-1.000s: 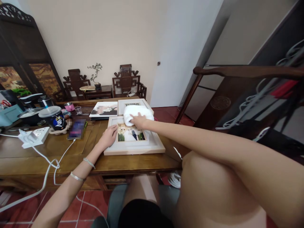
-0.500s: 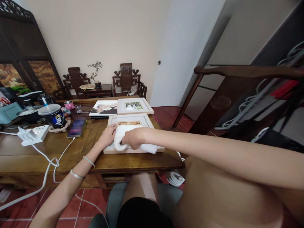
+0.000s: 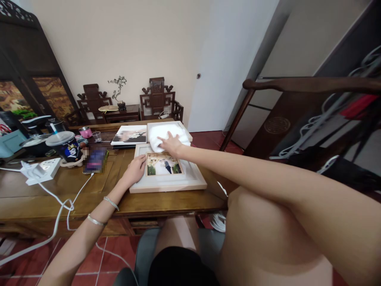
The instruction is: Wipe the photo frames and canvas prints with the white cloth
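A pale wooden picture frame (image 3: 166,186) lies on the table in front of me, a photo (image 3: 164,166) of a couple at its centre. My left hand (image 3: 135,170) grips its left edge, fingertips over the border. Behind it, a folded white towel (image 3: 163,133) covers most of a second pale frame (image 3: 186,131). On the towel's near right part rests my right hand (image 3: 172,145), fingers spread and not wrapped round it. Left of the towel lies a white-edged photo panel (image 3: 129,135), stacked on something dark.
On the table (image 3: 116,198) to the left are a phone (image 3: 95,161) on a white cable, a power strip (image 3: 43,171), a lidded drink cup (image 3: 67,147), a small clear cup (image 3: 97,136) and a pink container (image 3: 85,132). A wooden chair (image 3: 274,103) stands at right.
My right hand has moved the towel away from me, from the near frame onto the far one, and its fingers have spread. The near photo is uncovered. My left hand stays put.
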A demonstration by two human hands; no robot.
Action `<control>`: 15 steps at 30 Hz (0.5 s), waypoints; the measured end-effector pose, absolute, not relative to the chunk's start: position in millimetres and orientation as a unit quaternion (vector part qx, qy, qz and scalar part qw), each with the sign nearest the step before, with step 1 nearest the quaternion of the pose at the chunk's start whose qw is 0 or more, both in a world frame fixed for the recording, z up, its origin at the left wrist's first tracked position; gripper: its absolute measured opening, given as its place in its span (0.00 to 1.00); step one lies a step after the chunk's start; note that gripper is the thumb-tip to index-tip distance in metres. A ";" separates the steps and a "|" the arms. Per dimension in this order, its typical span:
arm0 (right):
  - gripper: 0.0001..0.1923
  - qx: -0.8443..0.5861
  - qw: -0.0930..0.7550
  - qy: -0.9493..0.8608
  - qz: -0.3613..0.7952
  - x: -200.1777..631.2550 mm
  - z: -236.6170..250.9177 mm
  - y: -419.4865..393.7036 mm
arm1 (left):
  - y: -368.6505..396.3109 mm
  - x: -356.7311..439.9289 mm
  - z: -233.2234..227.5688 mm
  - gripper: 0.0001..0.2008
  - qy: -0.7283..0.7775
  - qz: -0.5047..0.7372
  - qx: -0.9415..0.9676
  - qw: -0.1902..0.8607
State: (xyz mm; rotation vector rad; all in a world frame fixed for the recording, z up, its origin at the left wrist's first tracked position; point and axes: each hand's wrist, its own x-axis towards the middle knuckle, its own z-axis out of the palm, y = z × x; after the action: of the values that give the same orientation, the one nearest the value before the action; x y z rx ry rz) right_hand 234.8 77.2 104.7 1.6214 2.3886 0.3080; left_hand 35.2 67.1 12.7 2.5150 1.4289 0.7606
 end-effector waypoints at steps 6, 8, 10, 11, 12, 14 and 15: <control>0.31 0.535 0.199 0.821 0.002 206.6 105.5 50.3 | 70.7 33.7 7.5 0.21 0.487 0.258 0.830 0.079; 0.31 0.478 0.245 0.844 -0.008 198.4 115.8 37.1 | 71.7 33.3 6.4 0.21 0.487 0.261 0.829 0.087; 0.30 0.410 0.296 0.862 -0.026 194.1 126.8 24.5 | 71.7 33.4 6.3 0.22 0.483 0.266 0.829 0.096; 0.30 0.379 0.311 0.871 -0.040 193.2 131.4 18.9 | 71.3 33.6 6.7 0.22 0.483 0.268 0.828 0.100; 0.29 0.354 0.315 0.879 -0.056 193.0 135.2 13.9 | 70.8 33.9 7.1 0.21 0.483 0.269 0.827 0.101; 0.28 0.337 0.305 0.887 -0.084 193.4 139.3 6.4 | 69.7 34.5 8.0 0.21 0.485 0.267 0.827 0.102; 0.28 0.341 0.297 0.887 -0.091 193.5 139.7 4.1 | 69.3 34.6 8.4 0.21 0.485 0.267 0.827 0.102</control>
State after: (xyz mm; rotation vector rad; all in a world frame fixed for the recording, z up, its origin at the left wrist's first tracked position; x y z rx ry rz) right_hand 193.5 4.1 139.7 0.9065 2.3578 -0.2431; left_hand 34.6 69.3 8.4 2.4416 1.4324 0.7874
